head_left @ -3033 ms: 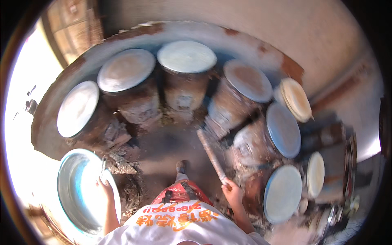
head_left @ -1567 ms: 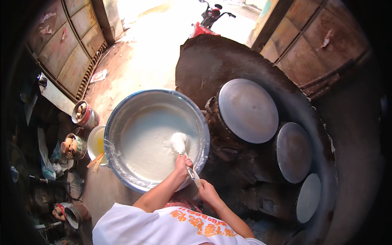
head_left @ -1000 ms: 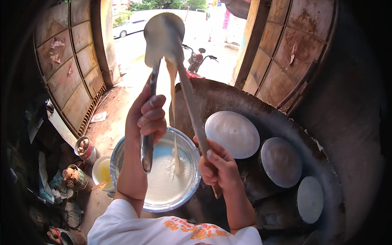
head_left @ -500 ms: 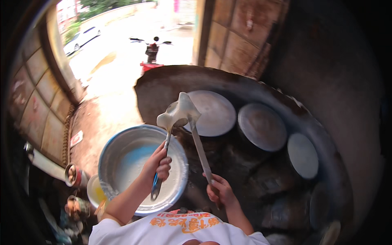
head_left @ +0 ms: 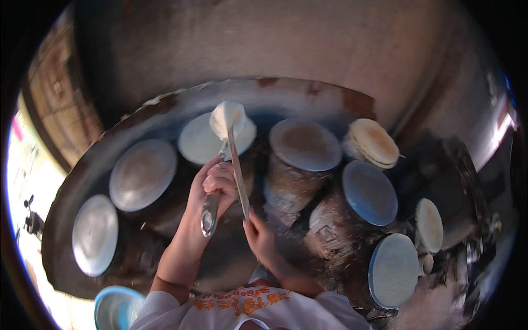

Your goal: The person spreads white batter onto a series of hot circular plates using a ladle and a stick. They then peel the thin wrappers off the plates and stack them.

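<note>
My left hand [head_left: 215, 184] is closed around the metal handle of a ladle [head_left: 220, 118] heaped with pale batter. My right hand [head_left: 258, 239] grips the lower end of a long, flat stick [head_left: 239, 176], whose upper end touches the batter in the ladle. Behind the ladle is a round griddle [head_left: 192, 140] coated pale, apparently with batter, between two darker griddles [head_left: 142, 176] [head_left: 305, 144] on drum-like stoves.
A curved sooty hood [head_left: 330, 88] wraps behind the stoves. More griddles [head_left: 94, 235] [head_left: 369, 192] [head_left: 392, 270] form an arc. Stacked flatbreads [head_left: 374, 143] sit at the back right, a pale disc [head_left: 428, 224] below them. A blue-rimmed basin [head_left: 118, 305] is at lower left, beside the bright doorway.
I have lifted the ladle and stick from the batter basin and turned right, away from the doorway toward the griddles. Both hands keep their hold, now over the griddle arc.
</note>
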`<state>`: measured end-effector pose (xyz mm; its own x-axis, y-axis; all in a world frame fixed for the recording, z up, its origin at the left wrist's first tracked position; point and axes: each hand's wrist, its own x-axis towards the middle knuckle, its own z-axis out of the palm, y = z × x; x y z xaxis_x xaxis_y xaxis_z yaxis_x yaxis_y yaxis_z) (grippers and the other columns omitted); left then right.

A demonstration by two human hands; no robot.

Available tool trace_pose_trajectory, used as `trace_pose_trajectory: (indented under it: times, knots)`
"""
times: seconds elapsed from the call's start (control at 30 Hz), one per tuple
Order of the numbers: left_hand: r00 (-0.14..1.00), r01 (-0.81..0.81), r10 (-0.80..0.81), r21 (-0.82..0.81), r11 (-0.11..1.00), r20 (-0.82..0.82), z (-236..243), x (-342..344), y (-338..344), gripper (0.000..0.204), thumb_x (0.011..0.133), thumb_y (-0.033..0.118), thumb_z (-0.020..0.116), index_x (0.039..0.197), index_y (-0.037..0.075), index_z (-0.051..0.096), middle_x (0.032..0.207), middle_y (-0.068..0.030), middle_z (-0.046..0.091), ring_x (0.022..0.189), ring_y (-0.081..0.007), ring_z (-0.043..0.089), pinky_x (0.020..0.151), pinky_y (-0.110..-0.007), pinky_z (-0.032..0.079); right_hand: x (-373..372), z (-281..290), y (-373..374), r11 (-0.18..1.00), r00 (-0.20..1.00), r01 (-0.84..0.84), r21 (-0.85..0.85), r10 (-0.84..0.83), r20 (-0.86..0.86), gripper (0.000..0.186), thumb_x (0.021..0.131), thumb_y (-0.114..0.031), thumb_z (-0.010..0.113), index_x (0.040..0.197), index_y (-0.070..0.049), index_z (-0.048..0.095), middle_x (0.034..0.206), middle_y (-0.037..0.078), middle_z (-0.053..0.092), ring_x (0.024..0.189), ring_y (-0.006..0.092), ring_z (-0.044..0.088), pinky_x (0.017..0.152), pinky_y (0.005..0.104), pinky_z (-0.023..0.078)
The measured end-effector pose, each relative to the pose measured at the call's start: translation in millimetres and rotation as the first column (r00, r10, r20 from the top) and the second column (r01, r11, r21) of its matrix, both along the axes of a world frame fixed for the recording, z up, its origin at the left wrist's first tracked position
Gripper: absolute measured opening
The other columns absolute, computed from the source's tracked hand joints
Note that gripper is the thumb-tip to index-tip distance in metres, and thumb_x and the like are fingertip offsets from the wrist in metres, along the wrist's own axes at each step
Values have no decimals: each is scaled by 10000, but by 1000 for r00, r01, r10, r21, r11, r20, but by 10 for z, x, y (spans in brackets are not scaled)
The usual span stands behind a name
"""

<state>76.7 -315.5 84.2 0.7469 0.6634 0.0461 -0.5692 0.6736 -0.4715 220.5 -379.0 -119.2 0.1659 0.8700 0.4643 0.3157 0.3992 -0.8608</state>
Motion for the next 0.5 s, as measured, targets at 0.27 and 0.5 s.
trace_pose_trajectory:
  times: [0.27, 0.5]
  knots:
    - [893, 449, -448, 11, 894, -46, -746, 2436, 1733, 352, 973, 274, 448, 681, 88, 389, 530, 23, 380, 398, -86, 404, 387, -220, 374, 2633, -201, 408, 846, 693, 186, -499, -473, -544, 299, 860, -97, 649, 1127, 9, 565, 604, -10, 479, 409, 95, 450, 386, 242, 377]
    - [454, 505, 95, 344, 791, -886, -1475, 3746, 2365, 225, 932, 229, 563, 1151, 184, 587, 538, 38, 382, 412, -63, 417, 367, -240, 356, 3123, -667, 1442, 819, 468, 245, -519, -569, -677, 482, 774, 73, 649, 1229, -44, 541, 889, 39, 610, 688, 158, 626, 525, 286, 553]
